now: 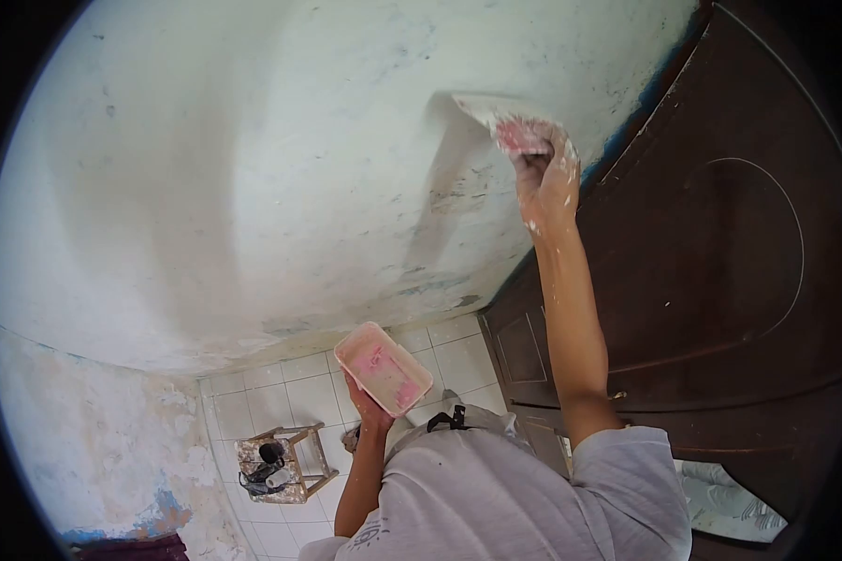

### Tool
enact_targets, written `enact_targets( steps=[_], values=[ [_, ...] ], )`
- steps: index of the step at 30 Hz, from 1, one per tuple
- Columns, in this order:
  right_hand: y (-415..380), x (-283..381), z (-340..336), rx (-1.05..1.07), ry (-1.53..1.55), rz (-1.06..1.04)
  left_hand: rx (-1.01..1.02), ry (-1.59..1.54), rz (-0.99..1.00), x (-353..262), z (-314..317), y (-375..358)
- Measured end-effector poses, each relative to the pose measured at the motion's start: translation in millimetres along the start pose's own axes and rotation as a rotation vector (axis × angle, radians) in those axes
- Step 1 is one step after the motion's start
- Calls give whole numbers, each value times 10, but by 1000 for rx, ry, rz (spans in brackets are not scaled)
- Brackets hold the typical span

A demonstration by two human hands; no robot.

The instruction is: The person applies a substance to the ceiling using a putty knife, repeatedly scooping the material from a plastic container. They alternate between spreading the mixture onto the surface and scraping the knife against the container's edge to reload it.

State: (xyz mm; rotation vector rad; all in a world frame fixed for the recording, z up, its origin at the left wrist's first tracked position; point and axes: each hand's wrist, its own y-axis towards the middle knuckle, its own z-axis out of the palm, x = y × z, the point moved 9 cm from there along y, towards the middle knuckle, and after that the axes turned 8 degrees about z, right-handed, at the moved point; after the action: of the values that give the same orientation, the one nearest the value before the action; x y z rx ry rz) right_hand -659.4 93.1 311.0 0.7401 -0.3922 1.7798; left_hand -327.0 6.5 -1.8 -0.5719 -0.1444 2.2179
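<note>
Up at the upper right of the frame, the right hand reaches out on a nearly straight arm, its fingers pinching a smeared scraper at the wall. Lower down, near the centre, the left arm bends up from the elbow, and the left hand cups a pink-stained tub; I can't tell how its fingers sit.

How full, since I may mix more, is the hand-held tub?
Nearly empty: the tub shows only scattered pink patches inside.
</note>
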Motion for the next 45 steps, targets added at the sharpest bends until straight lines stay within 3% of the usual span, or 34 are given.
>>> enact_targets(
  steps=[1, 2, 6, 9, 10, 12, 14, 19, 22, 24, 26, 28, 31, 35, 39, 40, 43, 45],
  values=[
    [-63, -34, -112, -6, -3, -56, -14, 7, -6, -14, -93, 18],
    [-177, -190, -113, 148, -155, -47, -26, 15, -11, -41, -156, 30],
    [-304, -1703, -1631, -131, -469, 342, 9, -5, -40, -162, -170, 5],
    [-163, -2254, -2343, -265, -384, 529, 27, -42, -88, -234, -163, -51],
    [-84, -2129, -2187, -353, -418, 527, 20, -41, -99, -267, -182, -69],
    [332, -1815, -1707, -218, -320, 359, 34, -31, -81, -328, -147, -41],
    [248, -1067, -583, -40, -220, 199, 62, -4, -34, -416, -125, -30],
    [6, 89, 574, -10, -120, -18, 71, -16, -65, -549, -102, -5],
    [-258, 99, 366, 129, -135, -214, 78, -13, -87, -549, -110, 15],
    [-237, -527, -255, 257, -216, -58, 65, -12, -83, -613, -139, 35],
    [-223, -1369, -1115, -61, -462, 300, 40, -28, -61, -662, -159, 45],
    [-256, -1971, -1871, -315, -481, 483, 75, -35, -104, -691, -60, -6],
    [11, -1954, -1628, -282, -424, 465, 66, -38, -111, -712, -125, -20],
    [448, -893, -247, 71, -195, 94, 73, -53, -120, -739, -160, 3],
    [148, -58, 412, 37, -209, -44, 127, -31, -156, -736, -93, -28],
    [16, 31, 443, 36, -221, -88, 125, -29, -148, -742, -91, -19],
    [-154, -285, -29, 428, -189, -268, 112, -28, -109, -755, -155, 51],
    [-83, -1032, -951, 82, -401, 94, 98, -34, -86, -774, -201, 114]
  ],
)
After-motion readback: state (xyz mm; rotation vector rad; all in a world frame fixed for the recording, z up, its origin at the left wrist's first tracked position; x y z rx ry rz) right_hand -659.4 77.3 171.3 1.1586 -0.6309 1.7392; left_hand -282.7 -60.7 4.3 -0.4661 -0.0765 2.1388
